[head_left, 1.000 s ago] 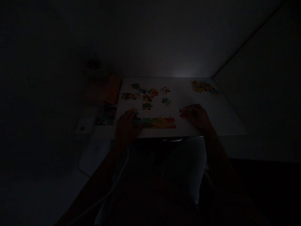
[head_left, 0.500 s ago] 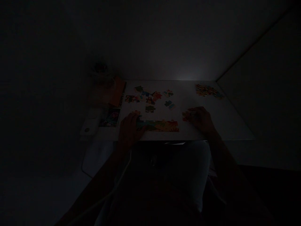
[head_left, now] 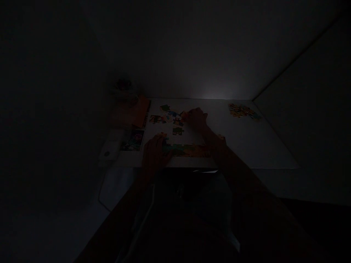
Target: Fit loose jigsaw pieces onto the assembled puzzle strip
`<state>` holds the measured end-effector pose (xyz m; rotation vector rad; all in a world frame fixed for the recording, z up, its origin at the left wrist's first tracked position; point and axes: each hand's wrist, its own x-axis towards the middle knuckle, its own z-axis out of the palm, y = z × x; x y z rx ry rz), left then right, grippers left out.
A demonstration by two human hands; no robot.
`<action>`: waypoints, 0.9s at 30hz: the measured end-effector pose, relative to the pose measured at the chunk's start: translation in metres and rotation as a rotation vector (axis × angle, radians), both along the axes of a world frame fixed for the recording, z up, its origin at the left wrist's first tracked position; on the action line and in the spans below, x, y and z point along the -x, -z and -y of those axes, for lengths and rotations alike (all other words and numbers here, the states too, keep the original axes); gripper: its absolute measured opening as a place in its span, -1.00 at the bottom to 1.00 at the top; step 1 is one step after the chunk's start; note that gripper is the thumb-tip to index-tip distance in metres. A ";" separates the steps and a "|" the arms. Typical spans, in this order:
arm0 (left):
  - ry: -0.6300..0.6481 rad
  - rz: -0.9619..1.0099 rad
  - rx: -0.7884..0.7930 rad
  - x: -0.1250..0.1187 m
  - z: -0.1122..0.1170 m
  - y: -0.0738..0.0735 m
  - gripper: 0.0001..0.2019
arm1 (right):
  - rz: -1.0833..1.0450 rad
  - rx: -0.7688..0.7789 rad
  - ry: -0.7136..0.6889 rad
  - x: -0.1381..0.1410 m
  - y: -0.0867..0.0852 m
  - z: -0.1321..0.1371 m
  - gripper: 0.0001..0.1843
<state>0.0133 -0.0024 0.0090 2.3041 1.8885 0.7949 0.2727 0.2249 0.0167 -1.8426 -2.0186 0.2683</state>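
The scene is very dark. A white board (head_left: 246,146) lies before me with jigsaw pieces on it. My left hand (head_left: 154,155) rests on the left end of a joined strip of pieces (head_left: 189,149) near the front edge, fingers curled onto it. My right hand (head_left: 196,118) reaches over a cluster of loose pieces (head_left: 168,117) at the far middle, its fingers bent down among them. Whether it holds a piece is hidden by the dark. One single piece (head_left: 177,130) lies between the cluster and the strip.
A second heap of pieces (head_left: 242,110) sits at the board's far right corner. An orange box (head_left: 134,109) and a picture card (head_left: 133,140) lie left of the board, with a pale object (head_left: 109,149) beside them. A wall rises behind.
My right hand has left the spot right of the strip and moved up and left to the loose cluster. My left hand stays on the strip. The camera has tipped a little.
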 end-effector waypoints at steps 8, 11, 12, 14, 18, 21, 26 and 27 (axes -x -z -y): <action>0.010 0.015 0.012 -0.002 0.000 -0.003 -0.30 | -0.195 0.130 -0.006 0.000 -0.005 -0.023 -0.36; 0.006 0.029 0.005 -0.002 0.000 0.000 -0.32 | -0.332 0.068 -0.103 -0.010 -0.004 -0.021 -0.32; 0.004 0.034 0.000 -0.002 0.000 0.001 -0.33 | -0.388 0.054 -0.160 -0.015 -0.005 -0.017 -0.31; 0.003 0.044 -0.007 -0.002 -0.001 0.002 -0.33 | -0.487 0.036 -0.258 -0.030 -0.008 -0.005 -0.21; 0.016 0.059 -0.004 -0.002 -0.001 0.000 -0.35 | -0.628 0.009 -0.290 -0.078 -0.020 0.042 -0.15; 0.005 0.068 0.021 -0.002 -0.001 -0.005 -0.35 | -0.677 0.018 -0.240 -0.119 -0.028 0.088 -0.26; 0.028 0.080 0.060 0.000 -0.005 -0.009 -0.28 | -0.574 0.141 -0.244 -0.166 -0.028 0.148 -0.39; 0.034 0.083 0.066 0.000 -0.007 -0.009 -0.27 | -0.563 0.150 -0.241 -0.170 -0.026 0.155 -0.42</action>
